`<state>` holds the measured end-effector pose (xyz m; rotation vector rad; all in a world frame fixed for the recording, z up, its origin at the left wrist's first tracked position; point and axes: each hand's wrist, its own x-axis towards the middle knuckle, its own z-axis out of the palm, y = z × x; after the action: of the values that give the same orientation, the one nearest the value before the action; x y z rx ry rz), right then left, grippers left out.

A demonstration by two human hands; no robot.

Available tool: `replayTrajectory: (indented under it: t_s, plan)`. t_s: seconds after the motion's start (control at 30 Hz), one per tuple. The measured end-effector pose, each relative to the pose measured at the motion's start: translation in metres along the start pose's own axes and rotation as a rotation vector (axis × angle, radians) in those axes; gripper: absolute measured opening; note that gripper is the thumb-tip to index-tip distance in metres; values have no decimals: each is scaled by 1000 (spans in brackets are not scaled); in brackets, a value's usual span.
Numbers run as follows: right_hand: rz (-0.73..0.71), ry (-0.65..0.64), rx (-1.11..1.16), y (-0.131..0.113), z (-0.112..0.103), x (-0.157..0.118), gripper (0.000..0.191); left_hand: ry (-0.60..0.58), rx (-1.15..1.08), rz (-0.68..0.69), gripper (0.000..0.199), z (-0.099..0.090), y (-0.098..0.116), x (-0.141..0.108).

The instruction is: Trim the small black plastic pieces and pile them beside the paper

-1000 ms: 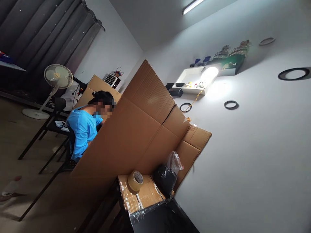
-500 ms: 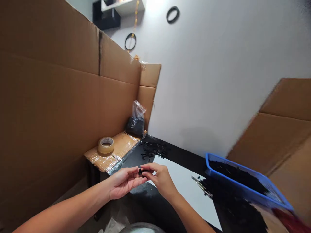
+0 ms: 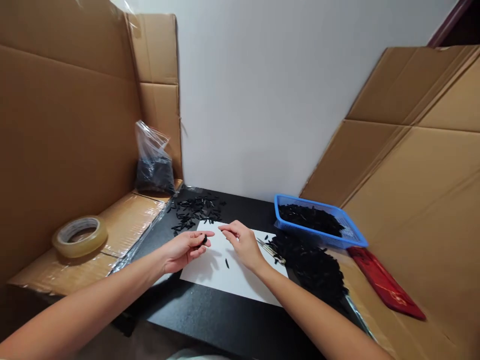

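My left hand hovers over the left edge of a white sheet of paper and pinches a small black piece between thumb and fingers. My right hand is just to its right, fingers loosely curled above the paper, holding nothing that I can see. One small black piece lies on the paper between the hands. A pile of similar black pieces is scattered on the black table beyond the left hand.
A blue basket of black pieces stands at the right, with a larger black heap and a metal tool in front. A tape roll, a plastic bag and a red packet lie around. Cardboard walls enclose both sides.
The view swung from the room and a seated person down to the table. My hands, joined on one black piece half a second ago, have separated; the left keeps the piece.
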<state>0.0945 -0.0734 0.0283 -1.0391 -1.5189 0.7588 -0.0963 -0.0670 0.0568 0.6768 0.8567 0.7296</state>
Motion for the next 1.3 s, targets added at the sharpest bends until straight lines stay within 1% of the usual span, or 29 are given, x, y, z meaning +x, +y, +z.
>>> replayTrajectory:
  t_s: [0.1,0.17,0.23,0.33,0.43,0.53,0.6,0.7,0.83,0.93,1.1,1.3]
  plan:
    - [85,54,36,28,-12,5,16,-19,54,-7,7,10,4,34]
    - [119,76,66,41,-17,8,14,-29,87,2,12,17,4,54]
    - [132,90,80,49,-20,12,12,-43,117,8,15,21,1,68]
    - [135,103,100,57,-21,14,11,-62,149,8,16,22,-7,81]
    - [148,116,150,63,-22,11,13,-74,162,-2,23,20,-16,84]
    - [149,141,116,67,-24,6,11,-95,201,16,28,19,-20,84]
    - [128,152,54,67,-26,5,9,-111,242,15,27,20,-20,84]
    - [92,133,-24,64,-28,4,7,-122,301,5,25,20,-20,84]
    - [66,106,-56,60,-27,2,8,-128,359,32,22,21,-22,83]
    - [93,111,-4,60,-26,0,11,-123,401,96,20,20,-24,82]
    - [180,135,157,60,-24,1,11,-112,518,202,21,19,-25,80]
    - [238,119,256,58,-24,2,9,-129,588,239,22,19,-23,78]
